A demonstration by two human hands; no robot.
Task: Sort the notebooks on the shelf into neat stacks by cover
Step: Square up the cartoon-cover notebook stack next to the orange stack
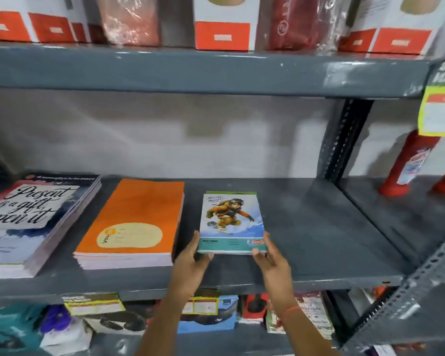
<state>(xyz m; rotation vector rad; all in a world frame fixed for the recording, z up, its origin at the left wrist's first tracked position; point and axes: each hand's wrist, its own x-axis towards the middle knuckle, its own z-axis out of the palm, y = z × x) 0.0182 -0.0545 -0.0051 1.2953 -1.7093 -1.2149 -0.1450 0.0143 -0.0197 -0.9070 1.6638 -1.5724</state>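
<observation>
- far left on the grey shelf [319,242]: stack of notebooks w/ the "present is a gift, open it" cover [23,211], lying flat, partly cut off by the frame edge
- just right of it, not touching: orange notebook stack [134,219], pale label patch near its front edge, edges fairly even
- next, near the orange stack w/ a narrow gap btwn: small notebook w/ a cartoon snowboarder cover [231,223] (teal band along the bottom), flat on the shelf; looks like a thin pile, can't tell how many
- left hand [190,263] grips its front-left corner, thumb up along the left edge, fingers curled under the front
- right hand [272,260] holds the front-right corner, thumb on the right edge, fingers partly spread; orange thread on that wrist
- right of the hands: shelf surface bare to the upright post [344,140]
- far right, next bay: red bottle-like items [406,165], label blurred
- shelf above: white-and-orange boxes [222,24] and red wrapped packs [296,21]
</observation>
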